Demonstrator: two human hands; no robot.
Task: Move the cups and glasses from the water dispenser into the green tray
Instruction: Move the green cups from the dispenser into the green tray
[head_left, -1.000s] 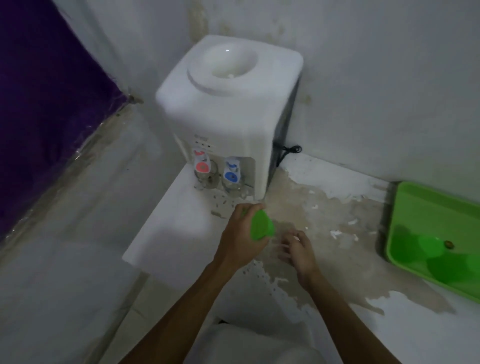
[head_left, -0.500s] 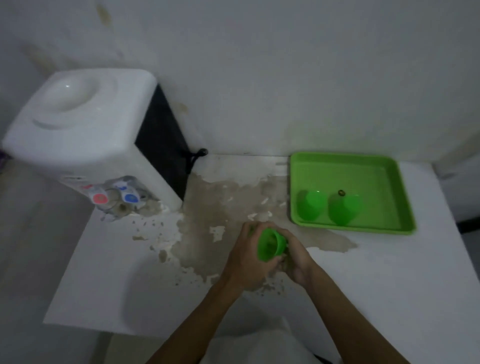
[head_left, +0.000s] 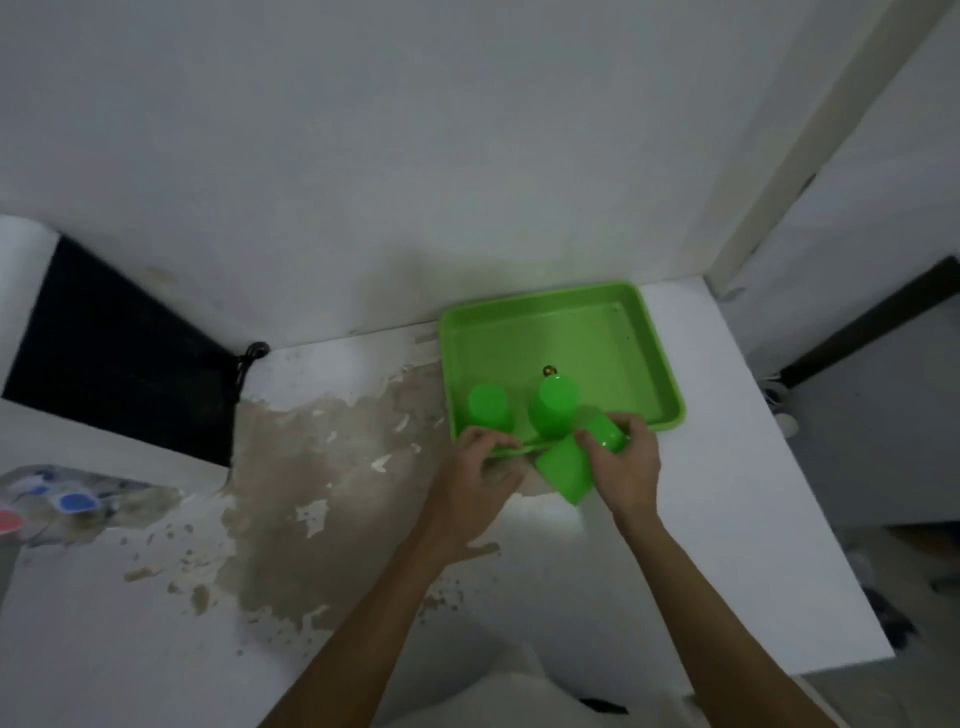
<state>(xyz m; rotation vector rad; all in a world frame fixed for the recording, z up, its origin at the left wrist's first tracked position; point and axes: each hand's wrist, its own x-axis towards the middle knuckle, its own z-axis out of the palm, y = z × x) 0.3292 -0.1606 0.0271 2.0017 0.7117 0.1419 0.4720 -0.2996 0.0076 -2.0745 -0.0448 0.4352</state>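
Gripping one green cup (head_left: 569, 470), the right hand (head_left: 626, 462) nears two cups (head_left: 487, 408) in the tray (head_left: 654, 358); left hand (head_left: 475, 475) loosely curled, empty.

Setting: a plain domestic utility corner, likely a home kitchen area. Indicators: a tabletop water dispenser (head_left: 31, 364) with red and blue taps at the left edge; to its right, a white counter (head_left: 727, 467) with worn, peeling surface; farther right, a green tray (head_left: 660, 353) against the stained white wall (head_left: 363, 182) behind the dispenser.
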